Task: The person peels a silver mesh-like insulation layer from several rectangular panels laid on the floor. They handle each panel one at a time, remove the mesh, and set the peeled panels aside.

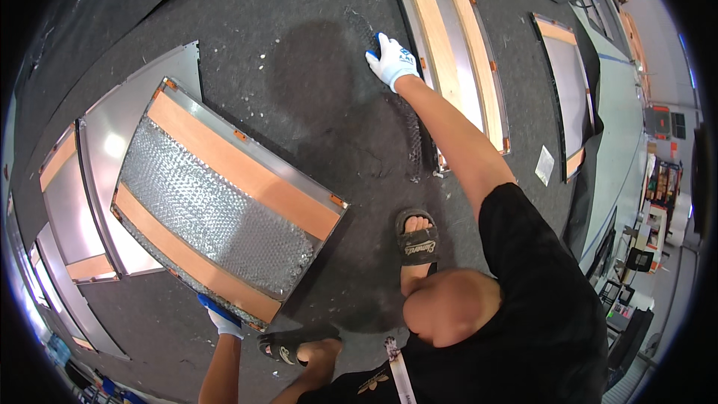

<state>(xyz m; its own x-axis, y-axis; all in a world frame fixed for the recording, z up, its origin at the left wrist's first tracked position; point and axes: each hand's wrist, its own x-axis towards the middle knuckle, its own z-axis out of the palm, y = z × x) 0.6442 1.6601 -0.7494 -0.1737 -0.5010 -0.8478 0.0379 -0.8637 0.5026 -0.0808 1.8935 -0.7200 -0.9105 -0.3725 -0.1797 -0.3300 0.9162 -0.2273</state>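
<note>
One bubble-wrap-covered panel [217, 206] sits over on the left, long axis running upper-left to lower-right. Left hand [222, 319] is way nearer, right at its bottom edge, panel straight ahead of those fingers; can't tell if they're gripping. Right hand [393, 63] is well off, fingers spread, beside a wood-stripped panel [467, 82] on the dark floor [247, 30].

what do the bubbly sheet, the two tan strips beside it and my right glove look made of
Bubbly sheet: likely plastic bubble wrap, clear or silvery; rows of small bumps catch the light.
Tan strips: apparently bare wood, smooth and matte, judging by colour; board is possible.
Right glove: matte white, close-fitting, so likely knit fabric; blue along the fingers may be coating.
</note>
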